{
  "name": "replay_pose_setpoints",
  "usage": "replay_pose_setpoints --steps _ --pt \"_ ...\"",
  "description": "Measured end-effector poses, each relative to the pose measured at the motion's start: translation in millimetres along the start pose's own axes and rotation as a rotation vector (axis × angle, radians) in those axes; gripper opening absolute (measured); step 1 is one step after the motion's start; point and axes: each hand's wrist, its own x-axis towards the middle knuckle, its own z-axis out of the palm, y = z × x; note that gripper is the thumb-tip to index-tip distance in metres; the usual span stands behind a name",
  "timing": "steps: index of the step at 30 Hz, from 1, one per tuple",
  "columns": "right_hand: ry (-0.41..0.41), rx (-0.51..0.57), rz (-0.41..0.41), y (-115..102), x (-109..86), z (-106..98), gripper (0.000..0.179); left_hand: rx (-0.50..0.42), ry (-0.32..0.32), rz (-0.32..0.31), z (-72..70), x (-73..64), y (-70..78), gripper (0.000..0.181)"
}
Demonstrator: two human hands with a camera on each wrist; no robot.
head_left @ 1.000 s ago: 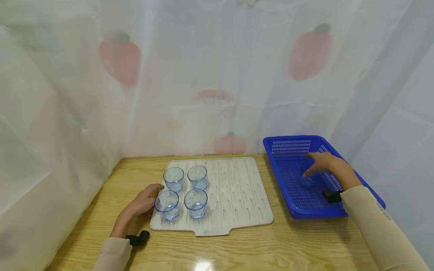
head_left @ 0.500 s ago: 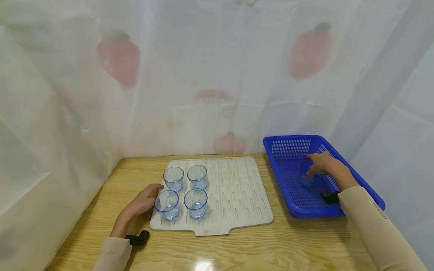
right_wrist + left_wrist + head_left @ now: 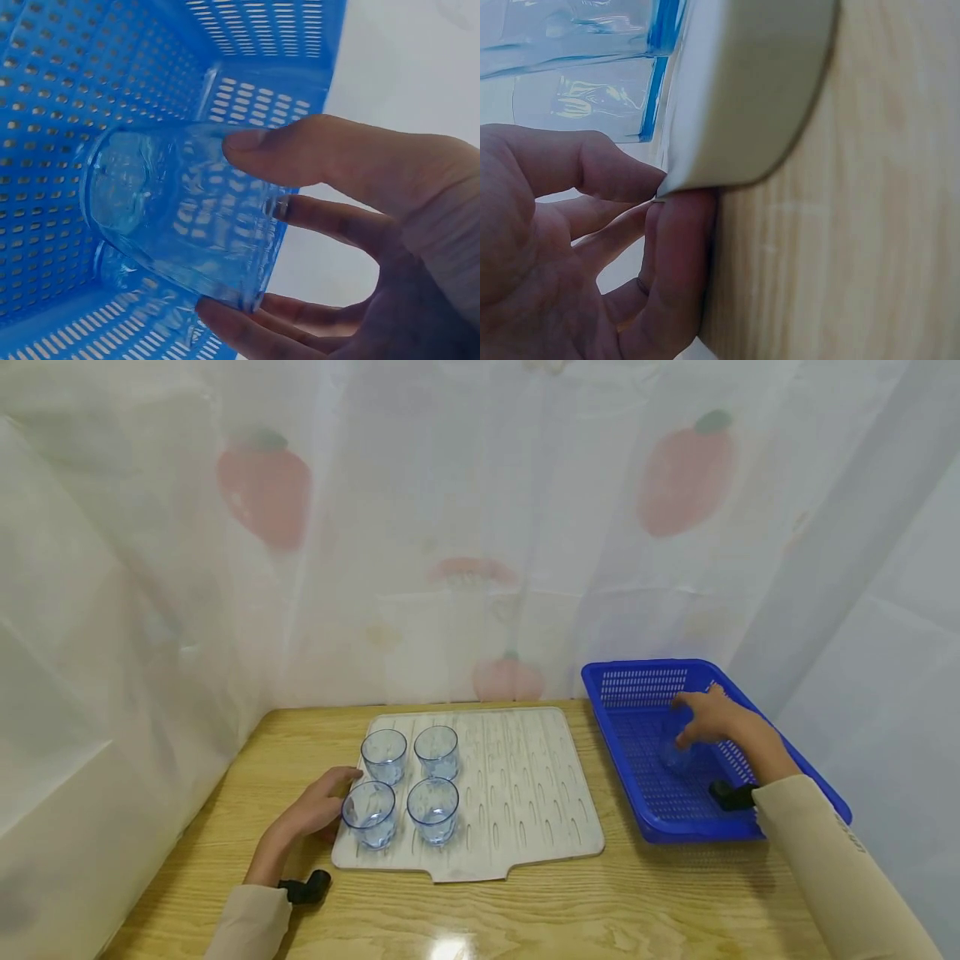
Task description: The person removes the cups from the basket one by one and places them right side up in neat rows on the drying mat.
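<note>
My right hand (image 3: 712,724) reaches into the blue plastic basket (image 3: 651,822) and grips a clear blue-tinted drinking glass (image 3: 176,210). The thumb lies along one side of the glass and the fingers are at the opposite side, near the end away from the basket floor. A second glass (image 3: 139,296) shows partly behind it in the right wrist view. At the left edge of a pale ribbed draining board (image 3: 525,793), my left hand (image 3: 322,802) pinches the rim between thumb and fingers. Several matching glasses (image 3: 435,812) stand upright on the board's left half, close to that hand.
A wooden table (image 3: 360,918) carries the board and, to its right, the basket. White curtain (image 3: 465,485) with fruit prints hangs behind and on both sides. Black wrist cameras (image 3: 306,888) sit at both cuffs.
My right hand has shifted slightly up and left inside the basket, and the glass has moved a little with it. The left hand and the glasses on the board have stayed put.
</note>
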Motion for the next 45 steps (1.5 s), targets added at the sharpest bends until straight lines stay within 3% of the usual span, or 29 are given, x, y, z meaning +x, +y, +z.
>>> replay_pose_setpoints --steps 21,38,45 --pt "0.163 0.142 -0.116 -8 -4.3 -7 0.076 0.056 0.010 0.030 -0.3 0.4 -0.1 0.061" --pt "0.197 0.357 -0.159 -28 -15.3 -1 0.085 0.068 0.028 0.056 0.3 0.8 1.1 0.058" --pt "0.251 0.334 -0.169 -37 -14.5 1 0.082 0.064 0.028 0.049 0.3 0.9 -0.8 0.059"
